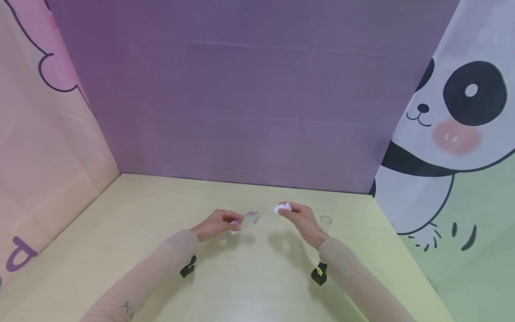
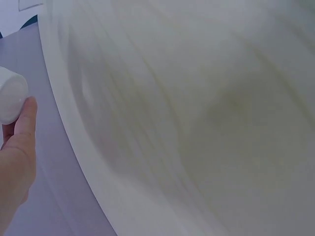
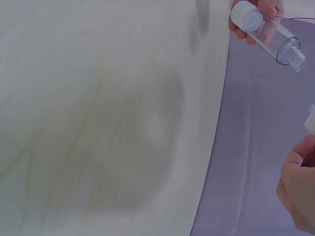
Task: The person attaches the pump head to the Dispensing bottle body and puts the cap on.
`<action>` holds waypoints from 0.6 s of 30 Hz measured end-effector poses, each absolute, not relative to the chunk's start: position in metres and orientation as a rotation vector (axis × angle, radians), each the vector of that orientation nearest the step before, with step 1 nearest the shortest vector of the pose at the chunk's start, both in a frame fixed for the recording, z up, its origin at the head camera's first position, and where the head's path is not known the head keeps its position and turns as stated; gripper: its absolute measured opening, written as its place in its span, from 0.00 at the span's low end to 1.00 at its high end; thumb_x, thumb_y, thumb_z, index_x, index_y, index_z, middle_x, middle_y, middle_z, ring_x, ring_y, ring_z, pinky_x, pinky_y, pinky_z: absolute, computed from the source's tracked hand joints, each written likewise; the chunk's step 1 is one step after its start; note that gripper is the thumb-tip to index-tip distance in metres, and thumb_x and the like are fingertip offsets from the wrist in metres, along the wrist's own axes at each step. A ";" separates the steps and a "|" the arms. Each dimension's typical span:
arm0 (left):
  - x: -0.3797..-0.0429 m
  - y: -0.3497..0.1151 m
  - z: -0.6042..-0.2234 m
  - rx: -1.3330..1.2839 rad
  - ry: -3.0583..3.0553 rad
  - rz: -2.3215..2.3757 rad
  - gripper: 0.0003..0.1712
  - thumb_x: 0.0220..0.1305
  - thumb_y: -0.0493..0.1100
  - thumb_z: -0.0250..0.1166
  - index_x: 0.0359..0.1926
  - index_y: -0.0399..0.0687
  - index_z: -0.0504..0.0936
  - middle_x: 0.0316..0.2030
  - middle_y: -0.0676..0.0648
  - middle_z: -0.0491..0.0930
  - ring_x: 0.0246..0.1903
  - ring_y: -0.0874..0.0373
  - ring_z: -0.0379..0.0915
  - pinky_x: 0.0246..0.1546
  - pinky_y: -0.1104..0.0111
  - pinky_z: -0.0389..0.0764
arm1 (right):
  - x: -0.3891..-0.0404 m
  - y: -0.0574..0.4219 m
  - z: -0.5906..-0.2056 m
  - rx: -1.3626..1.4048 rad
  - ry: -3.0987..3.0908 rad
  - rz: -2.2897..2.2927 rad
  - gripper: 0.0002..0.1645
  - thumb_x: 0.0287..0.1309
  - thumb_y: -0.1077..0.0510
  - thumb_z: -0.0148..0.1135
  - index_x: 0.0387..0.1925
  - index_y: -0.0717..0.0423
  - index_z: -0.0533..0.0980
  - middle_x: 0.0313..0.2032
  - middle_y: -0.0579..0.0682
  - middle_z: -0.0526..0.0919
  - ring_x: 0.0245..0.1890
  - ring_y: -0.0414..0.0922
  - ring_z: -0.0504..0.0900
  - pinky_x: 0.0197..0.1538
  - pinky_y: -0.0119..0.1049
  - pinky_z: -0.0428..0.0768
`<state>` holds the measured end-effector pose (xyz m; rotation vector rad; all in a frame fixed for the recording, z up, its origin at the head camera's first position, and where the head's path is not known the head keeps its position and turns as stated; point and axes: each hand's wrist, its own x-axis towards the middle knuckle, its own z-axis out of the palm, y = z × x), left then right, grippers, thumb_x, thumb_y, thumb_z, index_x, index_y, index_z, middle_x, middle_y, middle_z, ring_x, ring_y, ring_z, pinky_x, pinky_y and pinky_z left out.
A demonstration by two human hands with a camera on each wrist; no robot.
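My left hand grips a clear bottle with a white base and a bare threaded neck. The bottle lies tilted in the air above the table, its neck towards the right. In the left wrist view the white base shows at the left edge. Across from it, my right hand pinches a small white piece, which looks like the bottle's top. A gap separates this piece from the bottle neck. In the right wrist view the white piece is mostly cut off by the frame.
A clear round thing with a dark rim, perhaps a cap, stands on the pale table just right of my right hand. A purple wall closes off the back. Printed panels stand at both sides, with a panda on the right one.
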<state>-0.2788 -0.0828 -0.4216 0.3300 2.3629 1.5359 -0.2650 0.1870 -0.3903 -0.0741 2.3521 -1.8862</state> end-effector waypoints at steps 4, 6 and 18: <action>-0.278 -0.083 -0.422 0.347 2.345 1.544 0.19 0.57 0.41 0.64 0.51 0.49 0.79 0.53 0.46 0.76 0.47 0.56 0.72 0.49 0.64 0.75 | -0.264 0.186 -0.390 -0.081 2.357 -1.882 0.28 0.50 0.46 0.66 0.52 0.54 0.75 0.54 0.49 0.76 0.55 0.47 0.72 0.62 0.47 0.66; -0.278 -0.083 -0.422 0.362 2.334 1.548 0.19 0.57 0.42 0.65 0.51 0.48 0.78 0.53 0.46 0.76 0.47 0.56 0.72 0.48 0.64 0.75 | -0.263 0.186 -0.390 -0.080 2.351 -1.878 0.29 0.48 0.45 0.67 0.52 0.54 0.75 0.53 0.49 0.77 0.54 0.47 0.72 0.62 0.47 0.66; -0.277 -0.081 -0.425 0.425 2.321 1.560 0.19 0.57 0.43 0.64 0.51 0.47 0.78 0.53 0.45 0.76 0.50 0.55 0.72 0.50 0.64 0.75 | -0.261 0.180 -0.387 -0.070 2.346 -1.859 0.26 0.49 0.48 0.66 0.50 0.54 0.76 0.50 0.50 0.79 0.52 0.46 0.74 0.62 0.49 0.65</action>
